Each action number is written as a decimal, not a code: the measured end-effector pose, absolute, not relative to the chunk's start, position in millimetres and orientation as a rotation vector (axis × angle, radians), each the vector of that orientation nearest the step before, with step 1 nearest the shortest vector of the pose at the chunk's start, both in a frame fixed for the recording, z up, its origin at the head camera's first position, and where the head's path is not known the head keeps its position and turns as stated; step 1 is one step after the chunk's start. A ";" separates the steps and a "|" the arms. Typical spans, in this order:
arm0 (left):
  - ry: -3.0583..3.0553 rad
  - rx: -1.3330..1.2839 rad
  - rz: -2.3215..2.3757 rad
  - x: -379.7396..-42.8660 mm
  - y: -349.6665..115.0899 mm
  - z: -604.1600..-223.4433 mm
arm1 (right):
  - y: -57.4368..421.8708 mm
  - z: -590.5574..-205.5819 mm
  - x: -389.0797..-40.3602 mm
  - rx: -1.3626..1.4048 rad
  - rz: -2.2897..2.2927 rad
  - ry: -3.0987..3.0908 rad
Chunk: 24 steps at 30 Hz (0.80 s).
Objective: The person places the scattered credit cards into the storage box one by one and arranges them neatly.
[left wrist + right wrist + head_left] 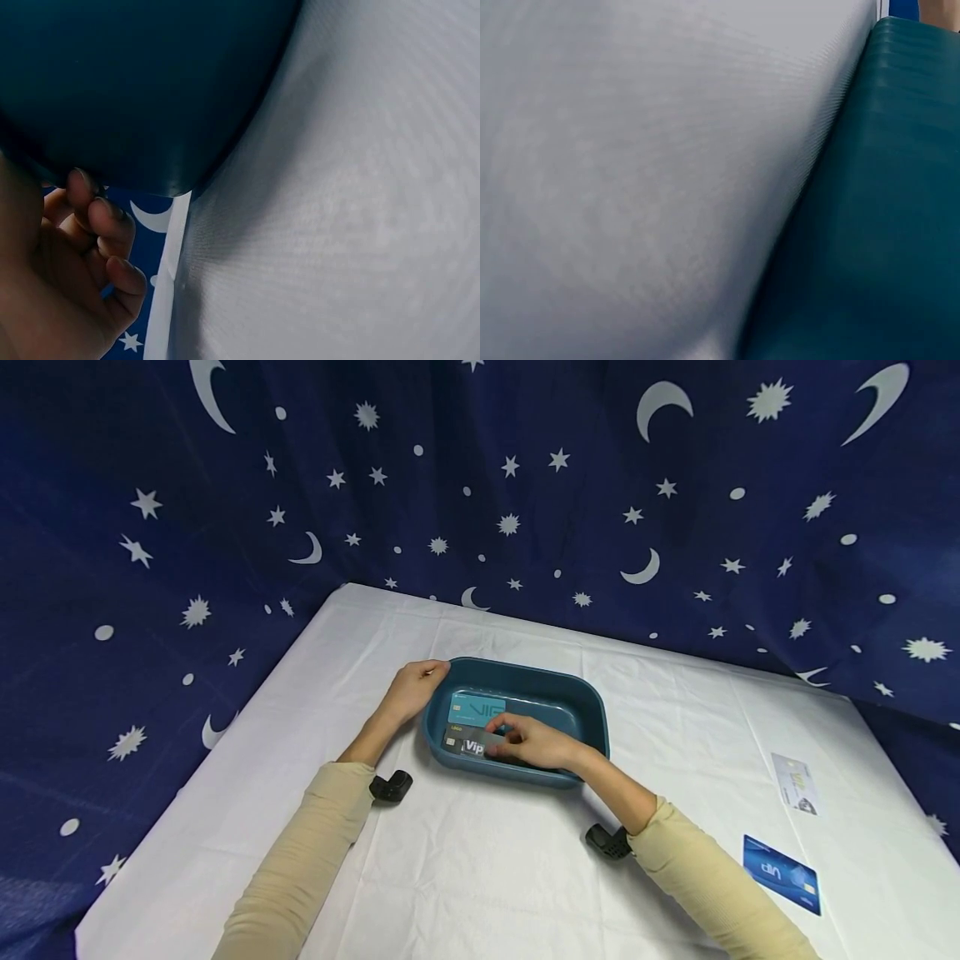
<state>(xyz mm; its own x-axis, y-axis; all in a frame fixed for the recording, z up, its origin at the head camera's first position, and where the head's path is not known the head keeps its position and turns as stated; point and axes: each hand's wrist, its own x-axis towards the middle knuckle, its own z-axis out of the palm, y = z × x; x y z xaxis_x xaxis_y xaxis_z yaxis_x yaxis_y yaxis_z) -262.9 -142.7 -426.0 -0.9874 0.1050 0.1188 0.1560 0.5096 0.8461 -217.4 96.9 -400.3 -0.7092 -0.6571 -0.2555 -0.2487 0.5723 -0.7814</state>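
Note:
A dark teal oblong tub (pixel 525 668) stands on the white-covered table. My left hand (pixel 412 691) grips its rim at the far left corner; in the left wrist view, curled fingers (pixel 112 221) meet the tub's edge. Inside the tub's left half lie a light teal card (pixel 467 708) and, nearer me, a dark grey card (pixel 457 737) marked "Vip". My right hand (pixel 543 745) reaches in over the near wall, its fingertips pinching the dark card's right end, which they partly cover. The right wrist view shows the tub's outer wall (pixel 885 187) but not the right fingers.
On the table's right side lie a silver-white card (pixel 795 782) and, closer to me, a blue card (pixel 782 874). Black wrist cameras (pixel 392 787) stick out beside both sleeves. A dark blue curtain (pixel 465 468) with stars and moons hangs behind the table.

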 end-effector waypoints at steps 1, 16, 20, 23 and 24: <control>-2.683 -0.230 -1.514 -263.2 -142.6 -426.1 | 97.0 -400.2 -217.5 -0.728 -1.014 2.273; -2.683 -0.226 -1.522 -263.2 -141.8 -425.2 | 98.8 -401.1 -218.8 -0.773 -1.009 2.291; -2.680 -0.227 -1.522 -263.7 -141.8 -425.0 | 98.6 -401.5 -219.4 -0.783 -0.990 2.312; -2.684 -0.229 -1.518 -263.9 -142.0 -425.4 | 98.2 -401.2 -219.0 -0.771 -0.983 2.318; -2.686 -0.231 -1.517 -263.8 -142.0 -425.3 | 98.2 -401.3 -218.8 -0.771 -0.982 2.318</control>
<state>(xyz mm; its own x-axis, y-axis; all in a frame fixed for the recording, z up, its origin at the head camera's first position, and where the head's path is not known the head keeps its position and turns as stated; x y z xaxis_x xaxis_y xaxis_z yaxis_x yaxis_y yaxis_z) -263.8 -142.0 -425.3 -0.9876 0.1061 0.1153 0.1536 0.5081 0.8475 -218.8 98.2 -401.3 -0.7130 -0.6644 -0.2241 -0.3012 0.5789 -0.7577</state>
